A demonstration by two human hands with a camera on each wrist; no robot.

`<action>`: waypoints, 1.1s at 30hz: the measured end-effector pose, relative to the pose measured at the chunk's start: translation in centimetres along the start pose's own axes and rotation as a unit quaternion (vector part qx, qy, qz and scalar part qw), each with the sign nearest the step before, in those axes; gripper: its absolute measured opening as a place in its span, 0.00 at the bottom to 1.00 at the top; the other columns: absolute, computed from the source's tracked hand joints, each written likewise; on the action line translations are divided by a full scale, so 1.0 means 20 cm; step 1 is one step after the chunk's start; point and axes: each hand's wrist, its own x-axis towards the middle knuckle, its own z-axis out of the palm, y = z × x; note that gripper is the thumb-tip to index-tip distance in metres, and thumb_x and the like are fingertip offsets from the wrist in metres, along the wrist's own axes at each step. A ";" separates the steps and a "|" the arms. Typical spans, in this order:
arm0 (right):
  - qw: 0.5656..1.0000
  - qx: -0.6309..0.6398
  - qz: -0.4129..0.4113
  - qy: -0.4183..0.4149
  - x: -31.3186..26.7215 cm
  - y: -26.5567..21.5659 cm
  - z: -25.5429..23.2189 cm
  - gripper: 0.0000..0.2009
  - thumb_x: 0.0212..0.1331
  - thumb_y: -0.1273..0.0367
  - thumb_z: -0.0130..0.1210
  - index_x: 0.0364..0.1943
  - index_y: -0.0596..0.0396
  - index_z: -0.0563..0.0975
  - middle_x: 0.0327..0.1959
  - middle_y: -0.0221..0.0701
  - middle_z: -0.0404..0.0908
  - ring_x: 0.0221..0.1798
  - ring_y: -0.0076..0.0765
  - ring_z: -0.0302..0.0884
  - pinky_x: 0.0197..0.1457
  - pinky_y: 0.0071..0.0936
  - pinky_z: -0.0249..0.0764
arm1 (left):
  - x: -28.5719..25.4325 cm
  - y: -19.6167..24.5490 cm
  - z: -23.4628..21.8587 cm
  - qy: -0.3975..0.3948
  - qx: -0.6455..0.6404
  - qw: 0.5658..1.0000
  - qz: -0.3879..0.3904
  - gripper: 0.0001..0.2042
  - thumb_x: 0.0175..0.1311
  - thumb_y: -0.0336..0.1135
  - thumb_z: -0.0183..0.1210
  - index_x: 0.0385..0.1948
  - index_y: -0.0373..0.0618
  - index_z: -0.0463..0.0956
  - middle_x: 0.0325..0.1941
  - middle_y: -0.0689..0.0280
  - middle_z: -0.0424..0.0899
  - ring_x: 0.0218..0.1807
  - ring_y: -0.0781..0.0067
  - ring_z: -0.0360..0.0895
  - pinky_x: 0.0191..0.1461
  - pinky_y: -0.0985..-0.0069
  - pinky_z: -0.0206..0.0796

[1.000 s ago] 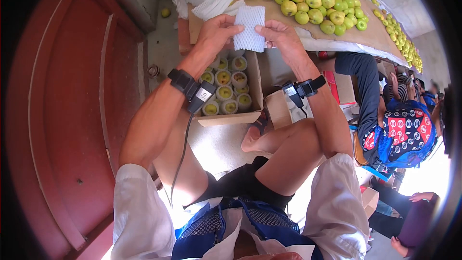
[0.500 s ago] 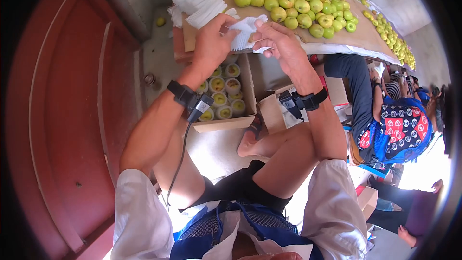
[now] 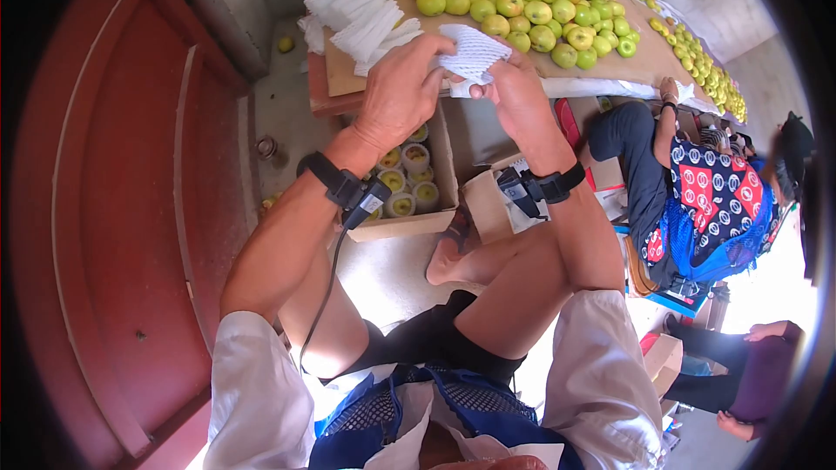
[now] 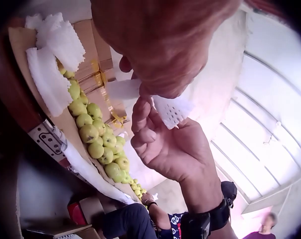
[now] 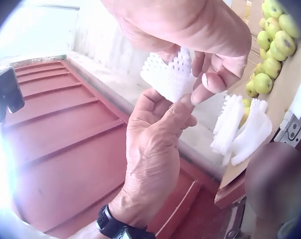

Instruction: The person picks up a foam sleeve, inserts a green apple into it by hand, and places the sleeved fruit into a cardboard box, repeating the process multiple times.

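In head view, the white foam net, upright one second ago, now slants between left hand and right hand; cardboard box contains netted apples. Left wrist view: right fingers curl, holding the net. Right wrist view: left thumb and fingers pinch its lower edge.

Foam netting, matt cardboard, smooth glossy apples

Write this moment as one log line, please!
left hand: holds white net | right hand: holds white net | apples: on table, in box
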 end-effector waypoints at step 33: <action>0.992 0.066 0.101 -0.024 -0.07 -0.07 -0.01 0.14 0.70 0.59 0.59 0.50 0.53 0.81 0.45 0.27 0.84 0.43 0.26 0.78 0.40 0.26 0.73 | 0.06 -0.01 0.05 0.000 -0.587 0.728 -0.353 0.16 0.76 0.41 0.53 0.59 0.43 0.73 0.58 0.65 0.80 0.59 0.73 0.76 0.61 0.70 0.68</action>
